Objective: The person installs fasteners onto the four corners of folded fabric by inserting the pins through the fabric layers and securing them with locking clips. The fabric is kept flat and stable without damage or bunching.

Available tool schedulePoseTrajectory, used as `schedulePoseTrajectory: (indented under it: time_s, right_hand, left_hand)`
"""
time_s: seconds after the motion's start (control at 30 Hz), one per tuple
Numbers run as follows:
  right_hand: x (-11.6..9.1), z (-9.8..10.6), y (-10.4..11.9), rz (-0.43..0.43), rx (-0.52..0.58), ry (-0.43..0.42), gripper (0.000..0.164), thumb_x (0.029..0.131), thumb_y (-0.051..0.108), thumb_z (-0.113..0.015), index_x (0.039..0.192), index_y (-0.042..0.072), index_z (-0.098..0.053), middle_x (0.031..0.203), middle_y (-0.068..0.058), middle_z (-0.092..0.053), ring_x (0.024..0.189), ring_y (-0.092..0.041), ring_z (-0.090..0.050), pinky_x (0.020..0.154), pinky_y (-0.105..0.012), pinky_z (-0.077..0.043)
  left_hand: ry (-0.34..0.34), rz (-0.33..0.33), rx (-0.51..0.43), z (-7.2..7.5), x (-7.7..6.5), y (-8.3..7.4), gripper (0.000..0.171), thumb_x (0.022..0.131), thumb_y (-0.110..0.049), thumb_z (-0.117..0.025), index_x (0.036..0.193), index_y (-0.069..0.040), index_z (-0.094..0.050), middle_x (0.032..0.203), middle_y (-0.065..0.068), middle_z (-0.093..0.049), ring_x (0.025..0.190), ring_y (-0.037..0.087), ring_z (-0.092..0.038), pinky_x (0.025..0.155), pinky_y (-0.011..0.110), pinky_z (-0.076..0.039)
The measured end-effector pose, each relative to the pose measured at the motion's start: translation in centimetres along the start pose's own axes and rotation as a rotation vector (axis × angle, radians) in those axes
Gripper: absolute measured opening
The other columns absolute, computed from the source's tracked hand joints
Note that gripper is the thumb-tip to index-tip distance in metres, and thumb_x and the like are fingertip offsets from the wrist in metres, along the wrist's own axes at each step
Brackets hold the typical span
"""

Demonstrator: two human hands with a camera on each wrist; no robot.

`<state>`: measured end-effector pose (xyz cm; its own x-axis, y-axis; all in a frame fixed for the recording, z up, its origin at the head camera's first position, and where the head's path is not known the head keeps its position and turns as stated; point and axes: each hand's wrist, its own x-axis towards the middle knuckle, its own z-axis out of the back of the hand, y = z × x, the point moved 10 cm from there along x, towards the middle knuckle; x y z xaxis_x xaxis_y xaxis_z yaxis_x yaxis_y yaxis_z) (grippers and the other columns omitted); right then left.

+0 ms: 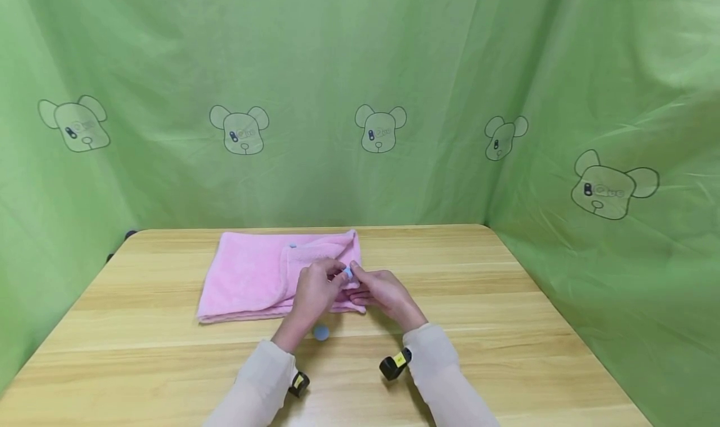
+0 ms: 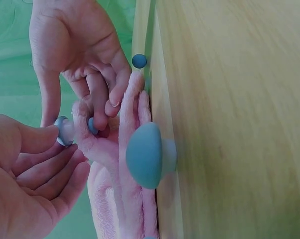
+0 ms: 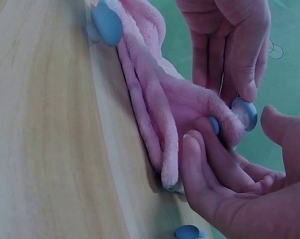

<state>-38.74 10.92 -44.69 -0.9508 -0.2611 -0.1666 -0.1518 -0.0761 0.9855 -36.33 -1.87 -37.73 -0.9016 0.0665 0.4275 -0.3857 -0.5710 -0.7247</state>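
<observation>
A folded pink fleece towel lies at the back of the table. Its right corner is lifted between both hands. On one side of the cloth sits a blue mushroom-shaped fastener with a pale stem, pinched by the left hand between thumb and fingers. The right hand curls its fingers behind the cloth, against a small blue disc, its thumb near the fastener's cap. A second mushroom-shaped fastener lies on the table, just below the left hand in the head view.
Another small blue piece shows on the towel's upper fold. A further blue piece appears beside the towel's end in the right wrist view. Green curtains with bear drawings stand behind and beside the wooden table.
</observation>
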Motion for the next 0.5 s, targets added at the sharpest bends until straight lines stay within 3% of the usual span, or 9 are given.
schedulePoseTrajectory:
  time_s: [0.5]
  right_hand:
    - [0.02, 0.04, 0.08, 0.011, 0.029, -0.016, 0.048, 0.097, 0.035, -0.060, 0.107, -0.011, -0.066, 0.095, -0.025, -0.069, 0.086, -0.034, -0.067, 0.080, -0.039, -0.057]
  left_hand:
    - [-0.004, -0.005, -0.008, 0.09, -0.02, -0.10, 0.015, 0.085, -0.008, -0.074, 0.100, -0.004, -0.073, 0.089, 0.005, -0.073, 0.083, 0.018, -0.067, 0.078, 0.039, -0.056]
